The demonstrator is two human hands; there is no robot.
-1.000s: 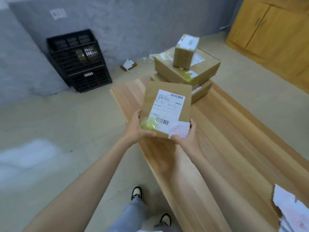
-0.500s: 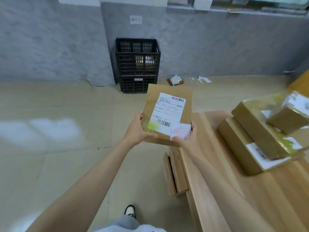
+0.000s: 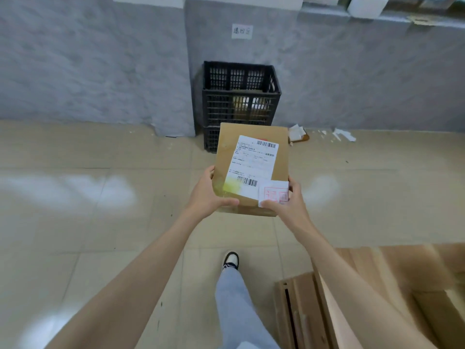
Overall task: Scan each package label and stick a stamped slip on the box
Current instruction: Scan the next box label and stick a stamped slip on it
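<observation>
Holding the box (image 3: 226,152) in curled fingers (image 3: 211,173) — left hand (image 3: 207,195) at one near corner; right hand (image 3: 288,206) pinning the stamped slip (image 3: 273,192). Facing a black crate (image 3: 239,93).

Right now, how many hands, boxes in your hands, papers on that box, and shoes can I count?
Hands: 2, left hand and right hand
Box held: 1, box
Papers on it: 2, label and stamped slip
Shoes: 1, shoe
Total: 6
</observation>
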